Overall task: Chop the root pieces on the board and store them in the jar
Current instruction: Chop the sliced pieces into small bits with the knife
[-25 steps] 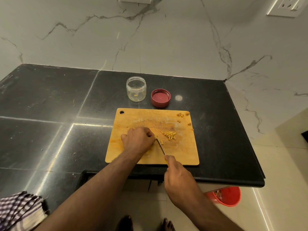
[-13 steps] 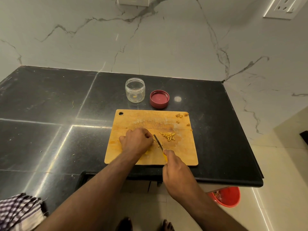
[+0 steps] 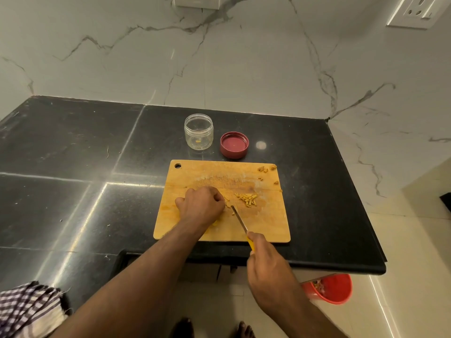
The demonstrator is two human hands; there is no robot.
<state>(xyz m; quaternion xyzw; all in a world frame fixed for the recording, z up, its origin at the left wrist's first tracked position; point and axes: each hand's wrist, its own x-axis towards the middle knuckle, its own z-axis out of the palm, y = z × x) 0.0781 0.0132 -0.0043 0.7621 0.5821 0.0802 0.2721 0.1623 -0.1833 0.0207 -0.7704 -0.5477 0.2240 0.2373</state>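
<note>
Head view: chopped root pieces (image 3: 246, 199) lie mid-board (image 3: 268, 223). Left hand (image 3: 201, 203), fingers curled, holds a root there; right hand (image 3: 268, 264) grips the knife (image 3: 240, 220). Open jar (image 3: 199, 131) stands behind on the counter (image 3: 73, 167).

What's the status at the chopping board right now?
Left hand fisted on root pieces; right hand grips knife. Chopped pile on board. Jar open, nothing blocking.

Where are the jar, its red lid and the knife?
jar (image 3: 199, 131), head view, on its clear side wall.
red lid (image 3: 234, 145), head view, on its inner face.
knife (image 3: 239, 220), head view, mid-blade.
</note>
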